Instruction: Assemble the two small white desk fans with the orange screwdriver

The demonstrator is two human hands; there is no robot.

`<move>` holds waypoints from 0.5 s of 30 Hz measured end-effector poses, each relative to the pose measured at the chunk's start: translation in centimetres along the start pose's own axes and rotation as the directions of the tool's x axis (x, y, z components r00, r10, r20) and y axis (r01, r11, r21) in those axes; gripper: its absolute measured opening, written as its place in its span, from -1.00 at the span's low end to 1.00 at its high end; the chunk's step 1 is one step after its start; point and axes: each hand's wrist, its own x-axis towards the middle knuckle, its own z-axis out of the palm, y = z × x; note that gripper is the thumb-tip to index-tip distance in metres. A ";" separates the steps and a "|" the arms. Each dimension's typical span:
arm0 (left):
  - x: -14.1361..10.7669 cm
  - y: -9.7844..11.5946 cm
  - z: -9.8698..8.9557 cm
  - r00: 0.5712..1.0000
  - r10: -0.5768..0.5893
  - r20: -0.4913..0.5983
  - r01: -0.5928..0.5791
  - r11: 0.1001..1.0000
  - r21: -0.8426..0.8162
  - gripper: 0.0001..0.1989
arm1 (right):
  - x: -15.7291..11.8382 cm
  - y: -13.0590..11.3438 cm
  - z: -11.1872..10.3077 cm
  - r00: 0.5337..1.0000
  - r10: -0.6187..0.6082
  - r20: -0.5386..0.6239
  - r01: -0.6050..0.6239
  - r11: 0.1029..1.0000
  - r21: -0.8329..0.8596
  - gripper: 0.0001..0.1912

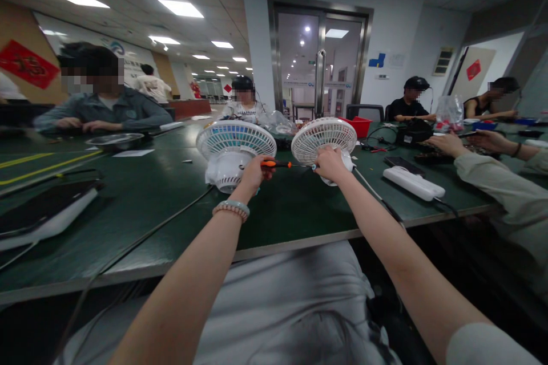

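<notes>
Two white fans stand side by side on the green table (299, 214). My left hand (256, 174) is closed round the handle of an orange and black screwdriver (278, 165), beside the housing of the left fan (229, 168). The screwdriver's shaft points right, toward my right hand (331, 163). That hand is closed at the back of the right fan (319, 136), and a small light-blue piece shows at its fingertips. Its palm side is hidden.
A white power strip (414, 182) and a dark phone (405, 166) lie to the right. A co-worker's hands and sleeves reach in at far right. A dark device (47, 205), cables and a metal bowl (115, 141) are on the left. People sit across the table.
</notes>
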 end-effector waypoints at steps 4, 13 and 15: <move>-0.3 0.2 0.0 0.997 0.071 -0.006 -0.071 0.995 0.077 -0.72 | 0.1 -0.1 0.0 1.000 0.007 -0.022 -0.007 1.000 0.000 -0.77; -0.2 0.1 -0.4 1.000 0.015 -0.001 -0.015 0.996 0.084 -0.73 | 0.3 -0.2 0.0 0.999 0.007 -0.049 -0.007 1.000 0.018 -0.77; 0.0 -0.2 -0.6 1.000 -0.014 -0.003 0.014 1.000 -0.015 -0.77 | 0.3 -0.3 0.0 0.998 0.003 -0.055 -0.002 1.000 0.013 -0.77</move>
